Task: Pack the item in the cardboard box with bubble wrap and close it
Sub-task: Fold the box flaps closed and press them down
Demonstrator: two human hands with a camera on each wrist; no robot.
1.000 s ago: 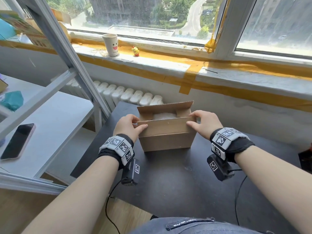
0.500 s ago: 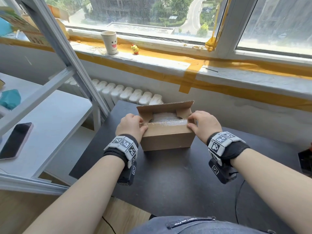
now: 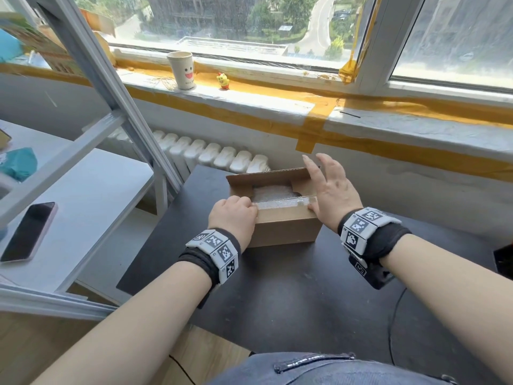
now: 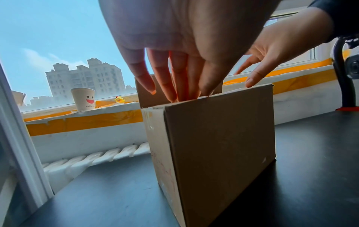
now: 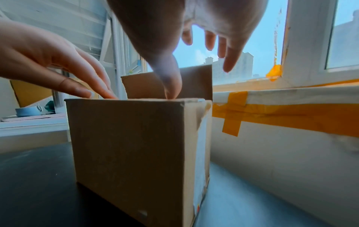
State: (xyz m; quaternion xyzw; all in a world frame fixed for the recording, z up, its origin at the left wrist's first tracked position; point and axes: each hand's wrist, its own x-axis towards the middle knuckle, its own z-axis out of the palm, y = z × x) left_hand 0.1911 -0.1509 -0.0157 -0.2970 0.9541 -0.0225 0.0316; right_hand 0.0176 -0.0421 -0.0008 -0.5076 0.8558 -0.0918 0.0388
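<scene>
A small brown cardboard box (image 3: 286, 229) stands on the black table. Bubble wrap (image 3: 273, 193) shows through its open top and hides the item. The near flap (image 3: 283, 204) lies folded down, with clear tape along its edge. The far flap (image 3: 266, 177) still stands up. My left hand (image 3: 234, 215) presses its fingertips (image 4: 174, 92) on the near flap's left end. My right hand (image 3: 329, 190) holds the flap's right end down with its thumb (image 5: 172, 86). Its fingers are spread and raised beside the far flap (image 5: 196, 83).
The black table (image 3: 305, 301) sits against a wall with a white radiator (image 3: 216, 157). On the window sill stand a paper cup (image 3: 181, 70) and a yellow toy (image 3: 223, 81). Left is a white shelf frame (image 3: 111, 87) with a phone (image 3: 29, 232).
The near flap went from half raised to flat over the bubble wrap. My right hand's fingers lifted off it and spread toward the far flap. The left hand stayed on the left end.
</scene>
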